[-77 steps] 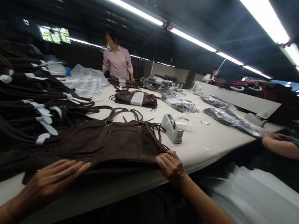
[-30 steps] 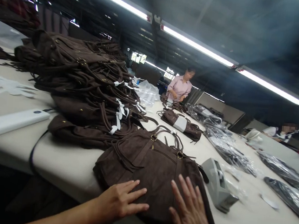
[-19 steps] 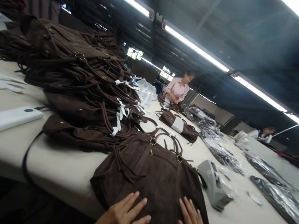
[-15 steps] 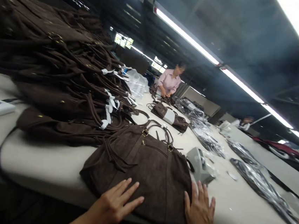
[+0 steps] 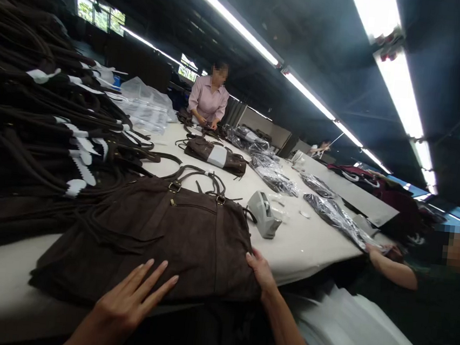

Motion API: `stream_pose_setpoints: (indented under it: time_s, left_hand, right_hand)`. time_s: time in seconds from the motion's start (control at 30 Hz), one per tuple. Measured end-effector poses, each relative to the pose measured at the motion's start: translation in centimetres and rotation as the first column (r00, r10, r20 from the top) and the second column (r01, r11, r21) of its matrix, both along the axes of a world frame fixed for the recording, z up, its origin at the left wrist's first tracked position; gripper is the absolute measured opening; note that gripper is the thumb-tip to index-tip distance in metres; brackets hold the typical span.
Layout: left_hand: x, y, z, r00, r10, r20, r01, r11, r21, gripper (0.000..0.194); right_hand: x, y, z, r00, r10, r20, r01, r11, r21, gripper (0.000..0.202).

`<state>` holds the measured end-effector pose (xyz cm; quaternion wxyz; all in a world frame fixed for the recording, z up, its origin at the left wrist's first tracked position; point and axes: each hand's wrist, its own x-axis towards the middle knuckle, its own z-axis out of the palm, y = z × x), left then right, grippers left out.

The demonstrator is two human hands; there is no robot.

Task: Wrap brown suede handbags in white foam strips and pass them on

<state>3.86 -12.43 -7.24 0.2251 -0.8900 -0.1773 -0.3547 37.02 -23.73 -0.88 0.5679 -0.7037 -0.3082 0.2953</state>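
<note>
A dark brown handbag [image 5: 191, 239] lies flat at the table's front edge, its handles and buckles pointing away from me. My left hand [image 5: 128, 298] rests on the bag's lower front with fingers spread. At the bag's right edge, my right hand [image 5: 260, 270] grips the side, thumb on top and the other fingers partly hidden beneath. Just beyond that side stands a grey tape dispenser [image 5: 264, 215].
Brown bags with white tags form a tall pile [image 5: 35, 121] on the left. Farther back lie a paper-banded bag [image 5: 215, 156] and plastic-wrapped bags [image 5: 272, 174]. One person [image 5: 209, 100] works at the far end; another person's arm [image 5: 394, 268] reaches in at right. White sheets [image 5: 360, 337] hang below.
My view has swung to the right. My right hand has gone from lying spread at the bag's right side to gripping its edge. My left hand stays flat on the bag.
</note>
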Motion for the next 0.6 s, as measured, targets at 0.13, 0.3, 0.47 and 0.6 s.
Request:
stream_pose_setpoints:
  time_s: [0.13, 0.3, 0.47, 0.6]
  left_hand:
    - [0.2, -0.4, -0.4, 0.998, 0.006, 0.067, -0.001, 0.998, -0.068, 0.063]
    - [0.2, -0.1, -0.3, 0.999, -0.003, 0.038, 0.003, 1.0, -0.005, 0.057]
    - [-0.1, 0.2, 0.2, 1.0, 0.012, 0.014, -0.013, 0.999, 0.052, 0.052]
    - [-0.2, -0.2, 0.0, 1.0, 0.025, 0.014, -0.026, 0.998, 0.053, 0.054]
  right_hand:
    - [-1.0, -0.5, -0.8, 0.761, -0.009, 0.648, 0.209, 0.95, -0.232, 0.056]
    - [-1.8, 1.9, 1.3, 0.052, 0.153, 0.987, 0.199, 0.967, -0.161, 0.061]
    - [-0.1, 6.2, 1.4, 0.071, 0.289, 0.955, 0.097, 0.951, -0.294, 0.061]
    - [1.4, 7.1, -0.9, 0.338, 0.467, 0.817, 0.104, 0.845, -0.525, 0.071]
